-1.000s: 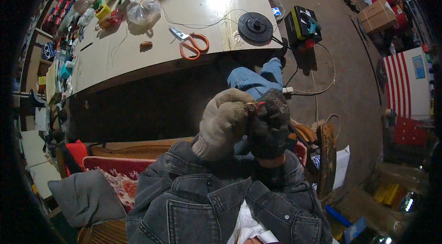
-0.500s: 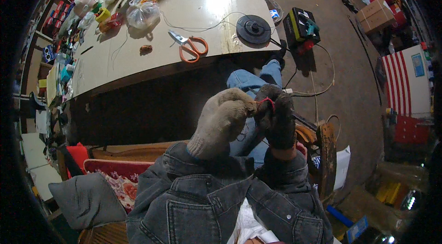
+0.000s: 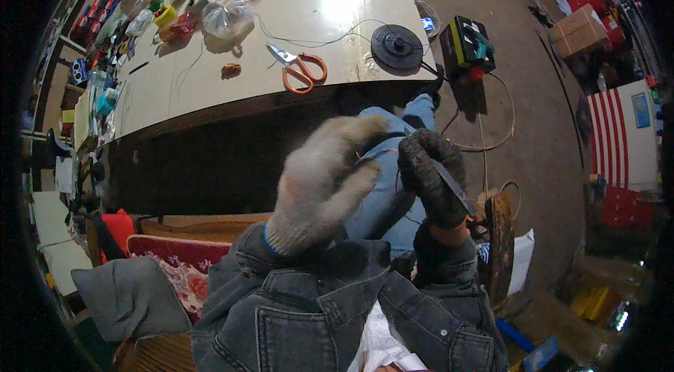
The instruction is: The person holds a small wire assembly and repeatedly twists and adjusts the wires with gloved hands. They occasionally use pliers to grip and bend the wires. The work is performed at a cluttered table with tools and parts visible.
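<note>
My left hand, in a pale knitted glove, is slightly blurred, its thumb and fingers apart with nothing plainly held. Close to its right, my right hand wears a dark, soiled glove and has its fingers curled shut. A flat grey blade-like tool slants out of that fist toward the wrist; its grip is hidden. Between the hands a thin reddish wire shows, reaching toward the right fingertips. Both hands are over my legs in blue jeans.
Orange-handled scissors, a small copper-coloured coil, a tied plastic bag and a black round base lie on the pale table. A black-and-yellow box stands right of it, near a cable on the floor.
My left hand has drawn away from the right and opened. My right hand has turned, bringing the grey blade-like tool into clear view. The red wire between the fingers now shows less.
</note>
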Motion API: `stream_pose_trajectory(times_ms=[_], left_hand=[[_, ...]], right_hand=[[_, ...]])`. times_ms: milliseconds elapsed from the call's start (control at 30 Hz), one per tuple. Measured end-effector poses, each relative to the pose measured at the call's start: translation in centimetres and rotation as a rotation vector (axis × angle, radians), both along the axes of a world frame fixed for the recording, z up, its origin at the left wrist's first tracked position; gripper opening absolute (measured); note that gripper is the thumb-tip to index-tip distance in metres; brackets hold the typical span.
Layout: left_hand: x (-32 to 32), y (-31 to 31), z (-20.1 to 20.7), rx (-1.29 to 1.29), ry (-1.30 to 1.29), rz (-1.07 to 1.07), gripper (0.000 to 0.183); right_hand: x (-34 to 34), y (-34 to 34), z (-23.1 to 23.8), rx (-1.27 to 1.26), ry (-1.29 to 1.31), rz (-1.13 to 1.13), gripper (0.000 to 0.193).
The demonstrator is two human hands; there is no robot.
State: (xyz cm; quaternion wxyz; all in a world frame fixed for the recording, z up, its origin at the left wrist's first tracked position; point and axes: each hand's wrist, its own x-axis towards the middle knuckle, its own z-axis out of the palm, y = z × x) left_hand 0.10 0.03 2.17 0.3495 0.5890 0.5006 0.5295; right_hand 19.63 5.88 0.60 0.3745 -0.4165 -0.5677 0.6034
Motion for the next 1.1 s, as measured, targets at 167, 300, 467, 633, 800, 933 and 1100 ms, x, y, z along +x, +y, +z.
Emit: stream_pose_trajectory(times_ms=[167,300,467,633,800,933,1100], left_hand=[[1.2,0.2,-0.7,-0.139,0.092,-0.013,0.031],[0.9,0.3,-0.6,-0.183,0.134,-0.071,0.023],[1.0,0.3,-0.1,-0.287,-0.178,-0.152,0.025],[2.2,0.1,-1.6,-0.366,-0.480,-0.136,0.031],[2.7,0.3,-2.6,-0.371,-0.596,-0.088,0.035],[2.9,0.8,-1.9,-0.220,-1.178,0.107,0.018],[1.7,1.0,-1.2,-0.339,-1.101,0.026,0.018]], right_hand=[[-0.5,0.4,0.0,0.187,-0.171,0.079,0.018],[-0.4,-0.4,-0.7,0.357,-0.173,0.108,0.021],[-0.4,-2.0,-2.6,0.434,-0.092,0.018,0.023],[-0.7,-2.9,-4.8,0.790,-0.228,-0.124,0.032],[-0.8,-3.0,-4.8,0.991,-0.458,-0.167,0.030],[-1.3,-1.6,-4.6,0.594,-0.078,-0.329,0.029],[-1.3,-0.5,-4.6,0.484,0.025,-0.436,0.028]])
